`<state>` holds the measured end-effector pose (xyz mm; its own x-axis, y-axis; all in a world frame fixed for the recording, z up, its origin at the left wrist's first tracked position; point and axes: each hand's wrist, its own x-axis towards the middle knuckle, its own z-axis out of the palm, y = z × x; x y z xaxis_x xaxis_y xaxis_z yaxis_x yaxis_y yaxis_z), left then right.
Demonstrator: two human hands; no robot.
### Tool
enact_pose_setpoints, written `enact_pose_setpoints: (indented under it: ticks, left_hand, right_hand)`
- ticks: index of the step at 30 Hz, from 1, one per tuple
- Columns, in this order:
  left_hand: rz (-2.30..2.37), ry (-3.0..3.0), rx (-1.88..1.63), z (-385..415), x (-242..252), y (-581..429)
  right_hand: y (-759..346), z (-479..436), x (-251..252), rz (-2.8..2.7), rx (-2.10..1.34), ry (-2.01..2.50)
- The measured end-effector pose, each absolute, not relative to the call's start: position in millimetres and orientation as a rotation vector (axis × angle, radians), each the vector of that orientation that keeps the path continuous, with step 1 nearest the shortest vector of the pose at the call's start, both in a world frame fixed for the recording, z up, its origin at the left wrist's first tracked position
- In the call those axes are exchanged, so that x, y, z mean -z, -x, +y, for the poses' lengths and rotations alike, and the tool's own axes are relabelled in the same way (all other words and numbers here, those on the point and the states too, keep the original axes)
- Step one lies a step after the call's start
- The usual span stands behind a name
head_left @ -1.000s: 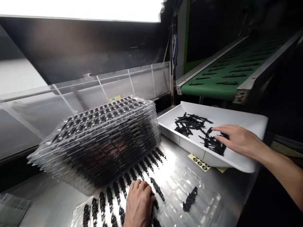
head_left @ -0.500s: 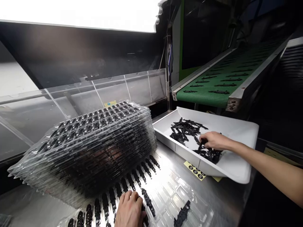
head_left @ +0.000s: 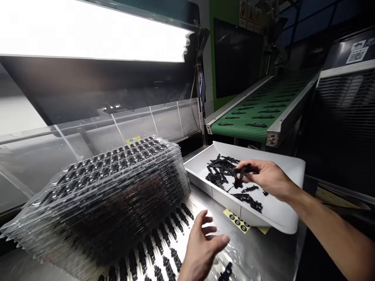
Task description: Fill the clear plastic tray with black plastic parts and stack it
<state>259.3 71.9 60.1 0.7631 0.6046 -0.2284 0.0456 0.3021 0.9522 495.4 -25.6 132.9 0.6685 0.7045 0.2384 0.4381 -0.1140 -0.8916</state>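
Note:
Above the white bin (head_left: 271, 222), my right hand (head_left: 266, 177) grips several black plastic parts (head_left: 244, 173) between thumb and fingers. Loose black parts (head_left: 222, 168) of the same kind lie heaped in the bin below. My left hand (head_left: 202, 244) hovers over the clear blister tray (head_left: 238, 255), its fingers spread and holding nothing. In that tray a row of black parts (head_left: 158, 240) sits in the pockets, with a second, shorter row in front. One black part (head_left: 225, 272) lies at an angle near the tray's right end.
A tall stack of filled clear trays (head_left: 117, 195) stands on the metal table at left. Behind the bin, a green conveyor belt (head_left: 249, 121) carries more black parts. A yellow sticker sheet (head_left: 237, 221) lies beside the bin. A bright lamp (head_left: 88, 31) hangs overhead.
My right hand has risen from the bin with black parts in its fingers. My left hand has lifted off the tray, moved right and spread its fingers. The view has tilted up slightly.

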Motion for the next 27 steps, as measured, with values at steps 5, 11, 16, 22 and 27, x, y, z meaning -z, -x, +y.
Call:
enact_pose_setpoints:
  ticks: [5, 11, 16, 22, 27]
  left_hand:
    - [0.330, -0.871, -0.582, 61, -66, -284]
    - [0.769, -1.032, -0.791, 88, -54, -222]
    - [1.044, -1.037, -0.862, 102, -34, -164]
    - [1.144, -0.772, -0.944, 80, -25, -111]
    - [1.211, -0.684, -0.972, 60, -28, -81]
  right_hand:
    - [-407, -21, -108, -0.870, -0.674, 1.292]
    - [-355, -6, -76, -1.124, -0.764, 1.543]
    - [-353, 8, -54, -0.907, -0.913, 1.350]
    - [-325, -3, -38, -1.036, -1.088, 1.383]
    - [-283, -28, -10, -1.206, -0.722, 1.696]
